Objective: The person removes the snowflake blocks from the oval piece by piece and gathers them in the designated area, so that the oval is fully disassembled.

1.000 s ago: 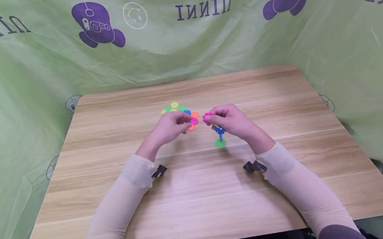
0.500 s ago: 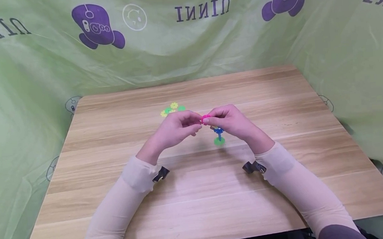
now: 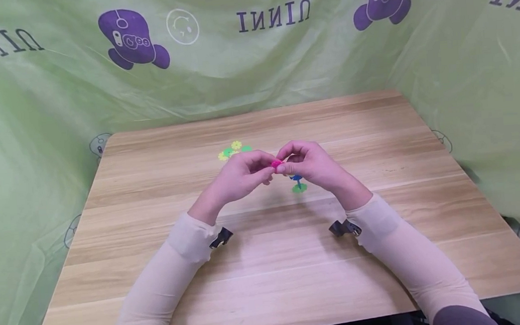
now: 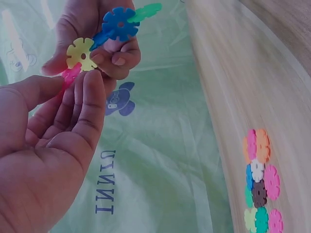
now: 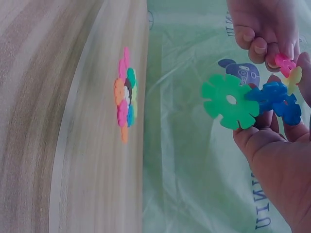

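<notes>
My left hand (image 3: pixel 238 178) pinches a small pink snowflake disc (image 3: pixel 277 164) between thumb and fingers. My right hand (image 3: pixel 317 168) holds a chain of notched plastic snowflake discs, and the two hands meet above the table. In the left wrist view the chain runs from the pink disc to a yellow disc (image 4: pixel 81 54), then a blue disc (image 4: pixel 120 24) and a green disc (image 4: pixel 147 12) at the end. The right wrist view shows the green disc (image 5: pixel 230 101) standing out free from the fingers. Fingers partly hide where pink and yellow discs meet.
Several loose discs in mixed colours (image 4: pixel 260 192) lie on the wooden table (image 3: pixel 267 267), partly hidden behind the left hand in the head view. A green printed curtain (image 3: pixel 218 80) surrounds the table. Small black wrist cameras (image 3: pixel 221 237) sit on both sleeves.
My left hand has moved right to meet the right hand and now pinches the pink disc. The right hand stays nearly in place, with its chain tilted slightly.
</notes>
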`<state>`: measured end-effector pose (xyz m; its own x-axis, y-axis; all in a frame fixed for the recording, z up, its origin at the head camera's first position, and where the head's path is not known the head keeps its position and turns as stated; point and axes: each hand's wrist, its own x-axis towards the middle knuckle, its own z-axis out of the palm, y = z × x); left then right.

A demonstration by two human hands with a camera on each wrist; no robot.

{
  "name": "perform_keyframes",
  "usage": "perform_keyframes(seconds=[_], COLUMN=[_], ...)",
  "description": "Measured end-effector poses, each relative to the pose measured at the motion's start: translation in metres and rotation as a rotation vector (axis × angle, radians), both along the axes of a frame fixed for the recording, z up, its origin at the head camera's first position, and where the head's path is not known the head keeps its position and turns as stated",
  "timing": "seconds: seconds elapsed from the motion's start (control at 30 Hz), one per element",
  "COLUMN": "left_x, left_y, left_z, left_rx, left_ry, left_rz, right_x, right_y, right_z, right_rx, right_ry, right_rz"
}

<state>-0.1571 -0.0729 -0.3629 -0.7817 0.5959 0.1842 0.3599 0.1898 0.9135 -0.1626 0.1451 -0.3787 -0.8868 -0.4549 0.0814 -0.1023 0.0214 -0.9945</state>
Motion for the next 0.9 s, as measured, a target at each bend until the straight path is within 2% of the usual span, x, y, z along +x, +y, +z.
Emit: perform_keyframes(seconds=[0.23,0.47,0.67,0.9], left_x=[0.0004,-0.0002,-0.0006,0.0002], left_y=[0.0069,0.0067,0.0033,0.0016], left_z=[-0.0038,-0.0043,-0.0026,-0.0014], left_rx=[0.004,0.029,0.074,0.12], left_ry=[0.052,0.079,0.087,0.096], left_rz=[-0.033,-0.001,0.045,0.07], right_x=[0.0011,0.0022,0.0039,0.0038], right_y=[-0.0013,0.0026,0.005,0.006], right_z=[-0.0017,-0.0025,-0.0018,-0.0027], right_rx=[-0.003,0.074,0.086,0.099], right_ry=[-0.005,0.04,0.021,0.022], right_rz=[0.034,0.043,0.061,0.021])
